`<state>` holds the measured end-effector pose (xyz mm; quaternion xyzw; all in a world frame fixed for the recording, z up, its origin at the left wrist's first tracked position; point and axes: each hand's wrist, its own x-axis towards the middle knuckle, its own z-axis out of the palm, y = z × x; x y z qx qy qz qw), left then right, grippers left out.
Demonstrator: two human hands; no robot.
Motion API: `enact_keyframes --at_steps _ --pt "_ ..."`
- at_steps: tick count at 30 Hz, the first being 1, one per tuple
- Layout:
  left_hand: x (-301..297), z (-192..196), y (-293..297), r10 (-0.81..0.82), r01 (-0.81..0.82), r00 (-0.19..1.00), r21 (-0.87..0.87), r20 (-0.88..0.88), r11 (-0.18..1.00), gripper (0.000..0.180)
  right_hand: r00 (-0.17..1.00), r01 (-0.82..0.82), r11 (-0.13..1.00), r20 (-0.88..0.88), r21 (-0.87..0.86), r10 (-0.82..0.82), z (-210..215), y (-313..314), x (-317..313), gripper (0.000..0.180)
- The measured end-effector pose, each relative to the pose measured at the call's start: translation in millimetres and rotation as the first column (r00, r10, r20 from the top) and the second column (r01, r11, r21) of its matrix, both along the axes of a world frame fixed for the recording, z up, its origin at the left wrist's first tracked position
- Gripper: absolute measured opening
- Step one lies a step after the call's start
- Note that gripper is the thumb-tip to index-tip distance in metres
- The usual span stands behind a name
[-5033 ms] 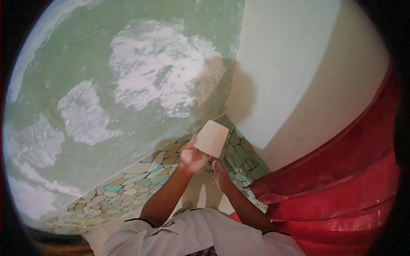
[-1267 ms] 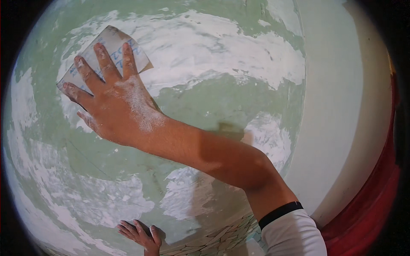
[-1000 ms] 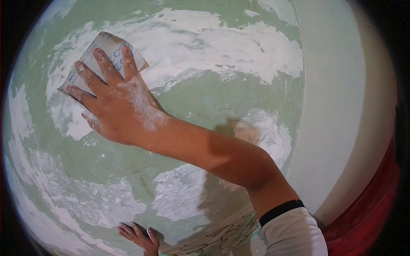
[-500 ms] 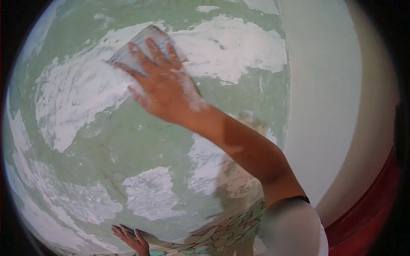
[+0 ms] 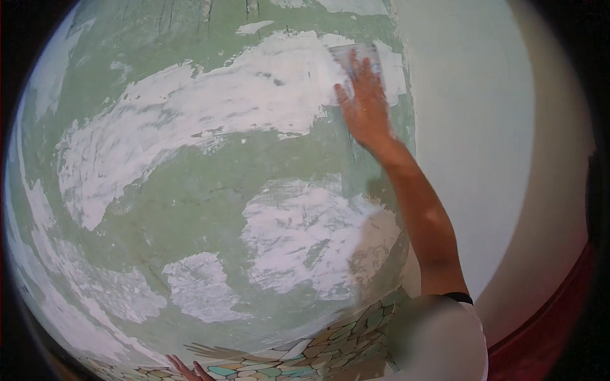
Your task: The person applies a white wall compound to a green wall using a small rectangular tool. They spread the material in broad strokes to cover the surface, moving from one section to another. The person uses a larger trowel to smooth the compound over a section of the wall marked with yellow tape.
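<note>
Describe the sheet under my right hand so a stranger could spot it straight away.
Start at the green wall and follow its broad white band to the right end, near the pale wall. There your right hand covers part of a greyish sheet; its straight top edge sets it apart from the ragged white patches.

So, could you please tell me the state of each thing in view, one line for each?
Right hand: fingers extended over the sheet
Sheet: against the wall, partly covered by fingers, blurred
Left hand: partly cut off by the lower edge, visible fingers extended
Green wall: patchy, with white areas of uneven edges
Pale wall: partly lit, shaded toward the right
Red material: dim, partly out of view
</note>
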<state>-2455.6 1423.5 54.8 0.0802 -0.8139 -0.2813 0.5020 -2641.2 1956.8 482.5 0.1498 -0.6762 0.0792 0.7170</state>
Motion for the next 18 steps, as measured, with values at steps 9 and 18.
enact_keyframes --at_steps 9,18 --pt "58.3 -56.0 3.7 0.005 0.010 0.998 0.245 -0.062 0.969 0.073 0.999 -0.037 0.968 -0.009 -0.246 0.036 2.2 77.9 -18.6 0.062" --pt "92.2 -82.8 32.1 0.189 -0.181 0.982 0.322 0.009 0.929 0.057 0.994 -0.091 0.985 0.048 -0.144 0.099 -10.5 53.5 -8.3 0.051"
